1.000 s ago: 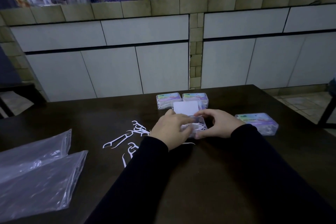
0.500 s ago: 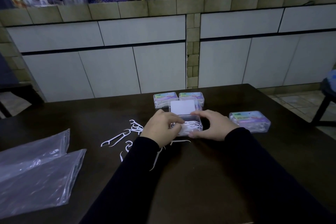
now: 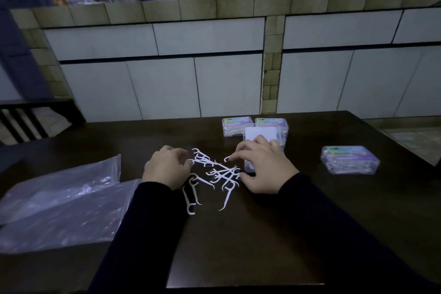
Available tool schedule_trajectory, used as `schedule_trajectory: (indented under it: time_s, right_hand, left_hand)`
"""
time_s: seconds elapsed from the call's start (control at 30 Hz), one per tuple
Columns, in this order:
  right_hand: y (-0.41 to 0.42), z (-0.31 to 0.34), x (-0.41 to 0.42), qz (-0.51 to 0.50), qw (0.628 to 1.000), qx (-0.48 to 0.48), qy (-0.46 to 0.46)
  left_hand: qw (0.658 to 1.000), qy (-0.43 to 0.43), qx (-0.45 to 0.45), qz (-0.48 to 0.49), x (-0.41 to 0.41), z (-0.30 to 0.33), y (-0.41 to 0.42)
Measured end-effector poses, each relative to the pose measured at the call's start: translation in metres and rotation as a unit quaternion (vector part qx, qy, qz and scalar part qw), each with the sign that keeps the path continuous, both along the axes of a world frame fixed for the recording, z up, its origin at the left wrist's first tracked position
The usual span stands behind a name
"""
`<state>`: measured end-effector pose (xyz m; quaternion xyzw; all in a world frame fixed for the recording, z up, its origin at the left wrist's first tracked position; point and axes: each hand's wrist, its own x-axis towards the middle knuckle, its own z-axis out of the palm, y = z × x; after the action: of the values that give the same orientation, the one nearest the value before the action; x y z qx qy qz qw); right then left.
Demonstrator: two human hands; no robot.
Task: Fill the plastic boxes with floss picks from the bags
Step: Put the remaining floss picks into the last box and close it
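Observation:
Several white floss picks (image 3: 216, 174) lie scattered on the dark table (image 3: 262, 234) between my hands. My left hand (image 3: 167, 168) has curled fingers and pinches the end of one pick at the left of the pile. My right hand (image 3: 262, 170) lies spread over the pile's right side, its fingertips touching picks. Behind and partly under the right hand is the open plastic box (image 3: 249, 166), with its white-lined lid (image 3: 261, 133) standing up. Its contents are hidden by the hand.
Two closed filled boxes (image 3: 236, 126) (image 3: 272, 122) stand side by side behind the open one, and a third closed box (image 3: 349, 159) is to the right. Two flat clear plastic bags (image 3: 59, 200) lie at the left. A tiled wall rises beyond the far table edge.
Both hands have left the open box and moved left onto the loose picks. The left hand now pinches a pick. The pile looks more gathered between the hands.

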<state>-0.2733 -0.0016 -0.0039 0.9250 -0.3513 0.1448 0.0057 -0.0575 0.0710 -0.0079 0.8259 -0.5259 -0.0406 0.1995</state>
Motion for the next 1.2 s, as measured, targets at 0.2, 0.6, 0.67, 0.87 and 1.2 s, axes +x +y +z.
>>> schedule_trajectory:
  time_s: [0.2, 0.6, 0.67, 0.87, 1.2]
  right_hand:
    - [-0.007, 0.002, 0.037, -0.079, 0.989, -0.029, 0.119]
    - [-0.002, -0.001, 0.046, -0.024, 0.991, -0.005, 0.130]
    - [-0.003, 0.005, 0.041, -0.004, 0.993, 0.015, 0.116]
    - [-0.009, 0.009, 0.028, -0.040, 0.984, 0.135, 0.110]
    - [-0.009, 0.003, 0.039, -0.026, 0.992, -0.002, 0.122]
  left_hand:
    - [0.997, 0.020, 0.049, 0.061, 0.016, -0.010, 0.012]
    - [0.996, 0.055, 0.004, 0.069, 0.008, -0.009, 0.023]
    - [0.997, 0.056, 0.010, 0.055, 0.007, -0.008, 0.030]
    - [0.997, 0.049, 0.059, -0.012, -0.002, 0.001, 0.046]
    - [0.982, -0.037, 0.104, -0.152, 0.003, 0.013, 0.040]
